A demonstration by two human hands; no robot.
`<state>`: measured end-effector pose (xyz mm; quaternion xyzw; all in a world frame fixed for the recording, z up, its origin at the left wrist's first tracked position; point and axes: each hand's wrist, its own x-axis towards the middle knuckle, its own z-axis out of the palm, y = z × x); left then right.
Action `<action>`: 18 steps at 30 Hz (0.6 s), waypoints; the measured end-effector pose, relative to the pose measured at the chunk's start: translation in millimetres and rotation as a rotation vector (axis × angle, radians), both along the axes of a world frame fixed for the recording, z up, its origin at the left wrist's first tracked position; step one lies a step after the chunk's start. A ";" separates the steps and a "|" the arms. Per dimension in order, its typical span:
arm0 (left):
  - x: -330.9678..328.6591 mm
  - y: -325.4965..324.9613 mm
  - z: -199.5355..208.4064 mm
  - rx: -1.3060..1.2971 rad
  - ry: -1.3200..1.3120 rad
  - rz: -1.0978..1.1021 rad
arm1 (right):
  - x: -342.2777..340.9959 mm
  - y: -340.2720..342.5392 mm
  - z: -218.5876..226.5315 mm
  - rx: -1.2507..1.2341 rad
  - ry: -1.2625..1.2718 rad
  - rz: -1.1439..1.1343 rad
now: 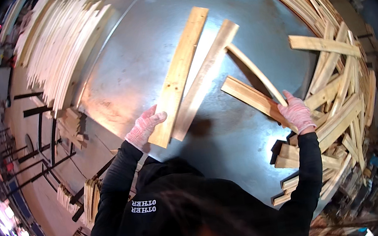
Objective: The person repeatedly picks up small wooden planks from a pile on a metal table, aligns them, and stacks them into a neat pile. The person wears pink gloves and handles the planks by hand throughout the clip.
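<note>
My left hand (pixel 143 128), in a pink-and-white knit glove, is closed on the near end of a flat wooden board (pixel 184 69), thumb on its upper face. Just right of it a second wooden board (pixel 207 78) lies slanted the same way on the metal table. My right hand (pixel 297 114), gloved alike, is closed at the near ends of two pieces: a thin wooden strip (pixel 258 71) raised off the table and a grooved wooden board (pixel 252 100) under it. The strip's far end reaches the second board's far part. My right fingers' undersides are hidden.
A jumbled heap of wooden boards (pixel 340 123) covers the table's right side. The metal table (pixel 129 54) shines under the lights. Beyond its left edge stands a stack of pale strips (pixel 66 38), with a black metal rack (pixel 42 136) nearer me.
</note>
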<state>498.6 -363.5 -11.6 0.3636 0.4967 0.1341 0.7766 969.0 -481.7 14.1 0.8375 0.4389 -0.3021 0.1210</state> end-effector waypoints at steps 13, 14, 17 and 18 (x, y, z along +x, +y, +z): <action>-28.5 -30.4 -36.7 0.259 0.431 -0.364 | -324.1 88.3 -58.8 0.543 1.306 -0.658; -45.3 -26.1 -47.5 0.632 0.719 -0.479 | -328.3 89.4 -54.5 0.542 1.140 -0.526; -61.4 45.6 2.2 1.667 0.754 -0.545 | -320.9 86.1 -57.5 0.363 1.040 -0.198; -56.3 72.7 15.4 1.778 0.659 -0.694 | -316.2 81.8 -56.9 0.269 1.070 -0.098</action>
